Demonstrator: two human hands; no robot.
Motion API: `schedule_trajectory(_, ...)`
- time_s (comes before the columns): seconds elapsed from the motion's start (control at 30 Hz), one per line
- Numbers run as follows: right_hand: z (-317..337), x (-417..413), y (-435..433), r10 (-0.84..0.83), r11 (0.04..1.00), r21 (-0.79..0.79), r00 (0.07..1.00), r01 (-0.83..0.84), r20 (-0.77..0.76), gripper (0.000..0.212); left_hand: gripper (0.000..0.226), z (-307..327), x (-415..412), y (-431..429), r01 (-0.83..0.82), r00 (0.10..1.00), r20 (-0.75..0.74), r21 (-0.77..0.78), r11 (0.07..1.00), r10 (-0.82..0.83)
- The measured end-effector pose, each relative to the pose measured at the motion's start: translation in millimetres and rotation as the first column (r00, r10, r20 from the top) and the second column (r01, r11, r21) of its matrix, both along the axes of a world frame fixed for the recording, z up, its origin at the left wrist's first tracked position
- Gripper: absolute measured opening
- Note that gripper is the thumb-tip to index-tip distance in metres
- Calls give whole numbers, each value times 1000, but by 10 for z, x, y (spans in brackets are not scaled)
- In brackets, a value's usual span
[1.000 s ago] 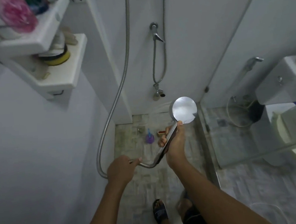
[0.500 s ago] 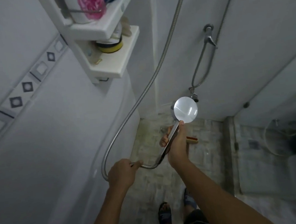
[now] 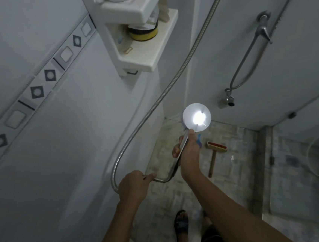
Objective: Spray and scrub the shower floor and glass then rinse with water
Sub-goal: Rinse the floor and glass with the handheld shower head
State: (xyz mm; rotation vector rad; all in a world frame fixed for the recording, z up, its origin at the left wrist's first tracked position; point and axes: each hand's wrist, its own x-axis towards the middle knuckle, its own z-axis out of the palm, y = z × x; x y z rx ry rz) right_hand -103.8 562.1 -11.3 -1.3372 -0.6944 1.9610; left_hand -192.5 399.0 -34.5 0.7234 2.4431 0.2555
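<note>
Floor (image 3: 236, 152); right grip (image 3: 188, 155) round showerhead (image 3: 197, 119), left (image 3: 134, 188) round hose (image 3: 153, 105)

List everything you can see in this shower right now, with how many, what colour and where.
shower head: one, silver, held above the floor
hose: one, grey metal, from above down to the shower head
scrub brush: one, red with wooden handle, lying on the shower floor
corner shelf: two tiers, white, upper wall
round container: one, yellow and black, lower tier
wall tap: one, chrome, back wall
sandal: one, dark, bottom centre
left hand: grips the hose
right hand: grips the shower head's handle
</note>
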Motion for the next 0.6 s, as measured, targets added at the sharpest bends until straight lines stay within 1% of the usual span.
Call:
schedule_trajectory(0.27,64,27,37,-4,997,74,1000,2,29,43,61,-9,-7,89,21,1000,-1,-16,1000,-21)
schedule_trajectory(0.4,68,43,50,15,997,76,999,-18,38,40,61,-3,15,127,16,1000,8,-23,1000,-16)
schedule_trajectory(0.6,75,20,40,38,993,108,999,-42,38,42,62,-10,13,117,6,1000,11,-5,1000,-6)
